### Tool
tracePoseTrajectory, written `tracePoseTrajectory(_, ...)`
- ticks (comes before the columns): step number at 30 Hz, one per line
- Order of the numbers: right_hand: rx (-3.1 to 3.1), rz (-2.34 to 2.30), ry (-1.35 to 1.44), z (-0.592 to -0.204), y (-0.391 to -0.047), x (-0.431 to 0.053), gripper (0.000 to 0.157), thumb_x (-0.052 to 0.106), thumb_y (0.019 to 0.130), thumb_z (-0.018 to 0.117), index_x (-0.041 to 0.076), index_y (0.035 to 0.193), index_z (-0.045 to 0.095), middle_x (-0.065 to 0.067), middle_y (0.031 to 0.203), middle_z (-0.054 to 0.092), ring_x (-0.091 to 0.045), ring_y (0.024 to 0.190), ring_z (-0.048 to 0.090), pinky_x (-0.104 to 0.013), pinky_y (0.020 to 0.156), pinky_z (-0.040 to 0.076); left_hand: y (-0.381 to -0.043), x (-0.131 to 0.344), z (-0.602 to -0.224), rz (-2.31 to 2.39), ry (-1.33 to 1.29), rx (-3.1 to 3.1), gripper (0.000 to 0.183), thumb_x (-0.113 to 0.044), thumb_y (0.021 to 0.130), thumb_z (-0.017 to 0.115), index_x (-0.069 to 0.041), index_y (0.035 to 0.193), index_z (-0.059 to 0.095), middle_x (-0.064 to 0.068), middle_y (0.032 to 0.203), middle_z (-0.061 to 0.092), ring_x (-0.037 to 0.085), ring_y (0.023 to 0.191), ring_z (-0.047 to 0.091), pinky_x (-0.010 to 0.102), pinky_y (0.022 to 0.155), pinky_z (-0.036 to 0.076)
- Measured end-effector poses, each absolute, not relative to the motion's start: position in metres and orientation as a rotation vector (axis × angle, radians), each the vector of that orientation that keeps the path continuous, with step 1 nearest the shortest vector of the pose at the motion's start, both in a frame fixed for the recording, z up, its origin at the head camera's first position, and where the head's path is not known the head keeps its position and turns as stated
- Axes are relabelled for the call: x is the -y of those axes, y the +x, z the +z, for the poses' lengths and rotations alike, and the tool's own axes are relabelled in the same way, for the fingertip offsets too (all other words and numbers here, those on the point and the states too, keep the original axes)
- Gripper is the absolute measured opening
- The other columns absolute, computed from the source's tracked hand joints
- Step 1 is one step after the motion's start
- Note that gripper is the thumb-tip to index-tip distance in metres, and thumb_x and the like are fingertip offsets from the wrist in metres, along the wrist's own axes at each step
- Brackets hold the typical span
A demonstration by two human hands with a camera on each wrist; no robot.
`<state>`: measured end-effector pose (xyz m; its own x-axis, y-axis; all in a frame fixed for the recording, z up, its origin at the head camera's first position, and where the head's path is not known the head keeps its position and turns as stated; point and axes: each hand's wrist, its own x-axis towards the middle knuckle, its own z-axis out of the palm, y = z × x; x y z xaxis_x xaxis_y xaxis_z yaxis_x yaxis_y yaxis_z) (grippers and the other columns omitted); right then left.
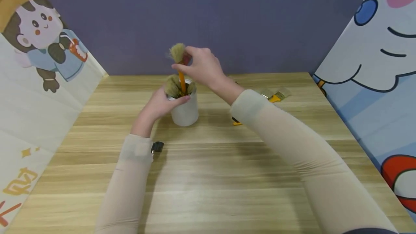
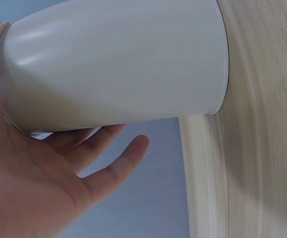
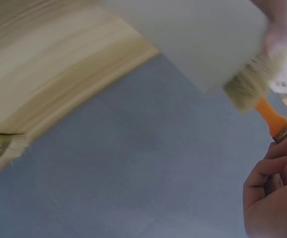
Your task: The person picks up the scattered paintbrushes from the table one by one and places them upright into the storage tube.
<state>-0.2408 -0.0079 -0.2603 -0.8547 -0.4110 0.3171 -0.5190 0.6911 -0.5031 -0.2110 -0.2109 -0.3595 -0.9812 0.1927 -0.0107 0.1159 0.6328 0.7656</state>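
Note:
A white cylindrical cup (image 1: pixel 185 114) stands on the table, with several bristle-up brushes (image 1: pixel 173 86) inside it. My left hand (image 1: pixel 158 104) holds the cup near its rim, thumb along the near side and fingers round the far side. In the left wrist view, the cup's smooth wall (image 2: pixel 118 64) lies against that hand (image 2: pixel 39 183). Above the cup, my right hand (image 1: pixel 203 66) pinches a paintbrush (image 1: pixel 182 78) with an orange handle and pale bristles just below the bristles. The handle's lower end is hidden inside the cup.
More orange-handled paintbrushes (image 1: pixel 276 96) lie at the right, partly hidden by the right forearm. A small black object (image 1: pixel 157 146) is beside the left cuff. A purple-grey wall (image 1: pixel 208 21) rises behind the wooden table (image 1: pixel 208 183); cartoon panels flank both sides.

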Motion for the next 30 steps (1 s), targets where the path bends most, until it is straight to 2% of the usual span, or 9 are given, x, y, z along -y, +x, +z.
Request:
tracePoseTrajectory(2, 2.757, 0.852, 0.738, -0.268, -0.243, 0.008, 0.038, 0.056, 0.099, 0.070, 0.019, 0.107, 0.066, 0.002, 0.102, 0.072, -0.016, 0.079, 0.063, -0.031, 0.064, 0.049, -0.212, 0.210, -0.361, 1.291, 0.266, -2.760, 0.098, -0.073, 0.087, 0.075, -0.025, 0.163, 0.038, 0.008, 0.159, 0.053, 0.034, 0.147, 0.051, 0.063, 0.120, 0.043)
tracePoseTrajectory(10, 2.838, 0.739, 0.741, -0.287, -0.254, 0.009, 0.041, 0.058, 0.099, 0.070, 0.019, 0.111, 0.066, 0.003, 0.102, 0.072, -0.012, 0.081, 0.067, -0.030, 0.068, 0.057, -0.211, 0.211, -0.362, 1.312, 0.281, -2.737, 0.096, -0.072, 0.088, 0.074, -0.030, 0.165, 0.034, 0.006, 0.162, 0.051, 0.033, 0.149, 0.050, 0.062, 0.121, 0.043)
tracePoseTrajectory(17, 2.845, 0.751, 0.779, -0.290, -0.256, 0.009, 0.046, 0.055, 0.099, 0.071, 0.019, 0.128, 0.070, 0.003, 0.114, 0.075, -0.010, 0.094, 0.070, -0.030, 0.081, 0.059, -0.211, 0.212, -0.361, 1.300, 0.315, -2.738, 0.095, -0.075, 0.087, 0.073, -0.036, 0.165, 0.033, 0.003, 0.163, 0.050, 0.031, 0.148, 0.051, 0.061, 0.120, 0.044)
tracePoseTrajectory(24, 2.800, 0.782, 0.869, -0.291, -0.260, 0.014, 0.035, 0.046, 0.103, 0.068, 0.019, 0.124, 0.074, 0.002, 0.110, 0.077, -0.009, 0.085, 0.070, -0.027, 0.074, 0.059, -0.211, 0.213, -0.361, 1.318, 0.312, -2.734, 0.094, -0.073, 0.088, 0.074, -0.035, 0.164, 0.035, 0.002, 0.162, 0.051, 0.031, 0.147, 0.051, 0.060, 0.120, 0.044)
tracePoseTrajectory(30, 2.735, 0.794, 1.101, -0.292, -0.265, 0.020, 0.022, 0.025, 0.109, 0.062, 0.017, 0.122, 0.078, -0.002, 0.121, 0.079, -0.014, 0.102, 0.074, -0.027, 0.082, 0.060, -0.210, 0.214, -0.360, 1.326, 0.313, -2.715, 0.097, -0.074, 0.087, 0.073, -0.032, 0.165, 0.033, 0.003, 0.162, 0.050, 0.030, 0.147, 0.051, 0.058, 0.119, 0.045)
